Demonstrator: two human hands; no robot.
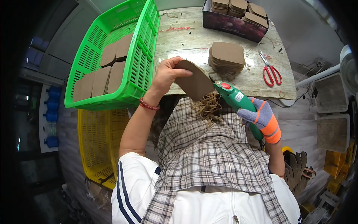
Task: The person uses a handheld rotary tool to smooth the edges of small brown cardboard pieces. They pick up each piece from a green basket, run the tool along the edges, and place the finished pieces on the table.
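Note:
My bare left hand [166, 76], with a red bead bracelet on the wrist, pinches a thin brown rounded piece of sheet material [197, 83] between thumb and fingers. In a grey and orange glove, my right hand [264, 118] wraps round a green handheld electric cutter [236, 98] with a red button. The cutter's tip is at the right edge of the brown piece; whether the blades touch it is hard to make out. Stringy brown offcuts [209, 108] lie in a tangle on my checked apron below. A stack of similar brown pieces [228, 54] sits on the table beyond.
Red-handled scissors [271, 72] lie at the table's right. A dark box [235, 23] of stacked brown pieces stands at the back. To the left, a green crate [143, 71] holds more stacks, with a yellow crate [93, 143] below it. Scraps dot the worn tabletop [179, 41].

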